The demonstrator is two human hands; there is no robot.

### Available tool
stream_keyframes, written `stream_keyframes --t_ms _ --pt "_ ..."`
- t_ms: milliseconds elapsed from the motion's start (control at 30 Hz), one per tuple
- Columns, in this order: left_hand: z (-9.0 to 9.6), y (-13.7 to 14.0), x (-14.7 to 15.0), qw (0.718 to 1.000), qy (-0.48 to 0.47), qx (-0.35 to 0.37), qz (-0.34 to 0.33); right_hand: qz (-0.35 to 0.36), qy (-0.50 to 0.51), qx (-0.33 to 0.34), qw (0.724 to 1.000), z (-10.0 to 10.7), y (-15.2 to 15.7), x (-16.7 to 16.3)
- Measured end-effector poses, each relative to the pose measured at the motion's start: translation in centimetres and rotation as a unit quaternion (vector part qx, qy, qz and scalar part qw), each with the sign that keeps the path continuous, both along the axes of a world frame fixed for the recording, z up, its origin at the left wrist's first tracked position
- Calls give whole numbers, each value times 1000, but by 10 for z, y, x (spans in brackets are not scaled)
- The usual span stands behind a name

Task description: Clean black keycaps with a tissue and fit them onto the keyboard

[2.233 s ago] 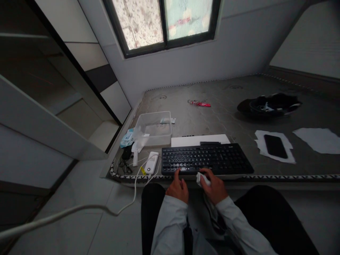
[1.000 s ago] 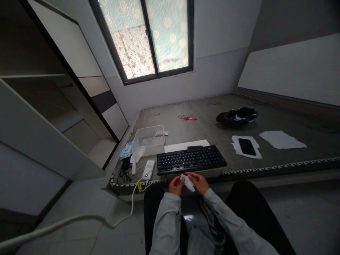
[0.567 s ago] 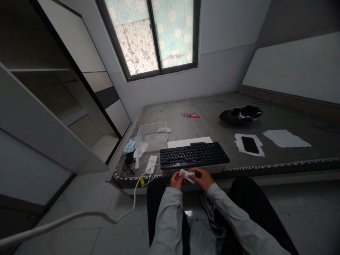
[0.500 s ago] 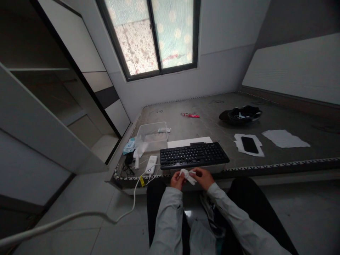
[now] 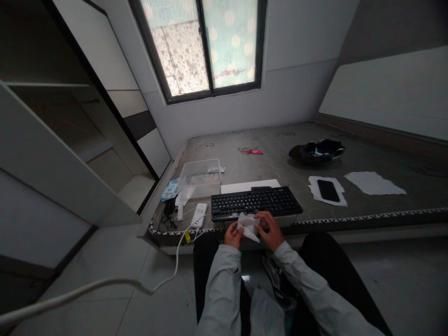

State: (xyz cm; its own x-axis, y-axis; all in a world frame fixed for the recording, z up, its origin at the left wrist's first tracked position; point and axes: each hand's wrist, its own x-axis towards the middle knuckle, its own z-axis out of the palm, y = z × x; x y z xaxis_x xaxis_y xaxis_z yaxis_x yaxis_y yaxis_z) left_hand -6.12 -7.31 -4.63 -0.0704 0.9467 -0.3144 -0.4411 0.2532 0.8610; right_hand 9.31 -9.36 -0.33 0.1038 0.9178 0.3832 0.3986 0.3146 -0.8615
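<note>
A crumpled white tissue (image 5: 249,223) is held up between both hands, just in front of the keyboard's near edge. My left hand (image 5: 234,235) pinches its left side. On the other side, the fingers of my right hand (image 5: 270,229) are closed on the tissue's right edge. Behind it lies a black keyboard (image 5: 257,204), its lower middle partly covered by the tissue and fingers. A white power bank (image 5: 199,216) with cables lies to the left of the keyboard.
Left of the keyboard stands a clear plastic box (image 5: 199,190). A phone (image 5: 328,190) rests on white paper to the right, near another paper sheet (image 5: 374,182). Farther back are a black cap (image 5: 317,152) and a red item (image 5: 252,151). A white cable (image 5: 115,283) crosses the lower left.
The tissue was bunched up small and now spreads wider between my hands. My right hand's fingers have lifted slightly and shifted along its edge.
</note>
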Motion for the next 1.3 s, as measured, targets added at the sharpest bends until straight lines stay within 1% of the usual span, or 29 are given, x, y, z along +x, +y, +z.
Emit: stream_keyframes --t_ms 67,133,233,367,433,567,633,733,800,867,1000,1167,1300 --pt "-2 1 -1 1000 -8 8 -8 25 -45 18 999 2 -1 -1" --pt "-3 1 -1 999 -13 20 -23 35 -58 4 998 -1 0 -2" --pt "-3 0 0 998 -13 37 -46 29 -67 -15 997 -9 2 -3" --pt "-3 -2 2 998 -23 41 -52 3 -93 5 996 -15 4 -2" --pt "-4 -3 2 997 -24 41 -52 9 -114 8 993 -16 5 -1" --pt "-5 -3 3 997 -8 51 -61 40 -147 -34 988 -17 5 1" --pt "-6 -3 3 996 -2 53 -66 49 -131 -57 989 -16 5 1" --pt "-5 -2 3 996 -7 54 -75 50 -49 -95 993 -13 6 0" --pt "-3 -1 3 995 -12 53 -83 45 9 -126 991 -12 6 -1" --pt "-1 -1 2 995 -14 49 -90 41 40 -144 988 -12 7 0" --pt "2 -1 1 994 -24 43 -93 52 70 -151 985 -17 9 1" --pt "3 -1 1 996 -37 44 -74 72 112 -160 978 -24 11 0" --pt "3 -2 3 998 -13 26 -57 70 123 -157 977 -25 12 -1"
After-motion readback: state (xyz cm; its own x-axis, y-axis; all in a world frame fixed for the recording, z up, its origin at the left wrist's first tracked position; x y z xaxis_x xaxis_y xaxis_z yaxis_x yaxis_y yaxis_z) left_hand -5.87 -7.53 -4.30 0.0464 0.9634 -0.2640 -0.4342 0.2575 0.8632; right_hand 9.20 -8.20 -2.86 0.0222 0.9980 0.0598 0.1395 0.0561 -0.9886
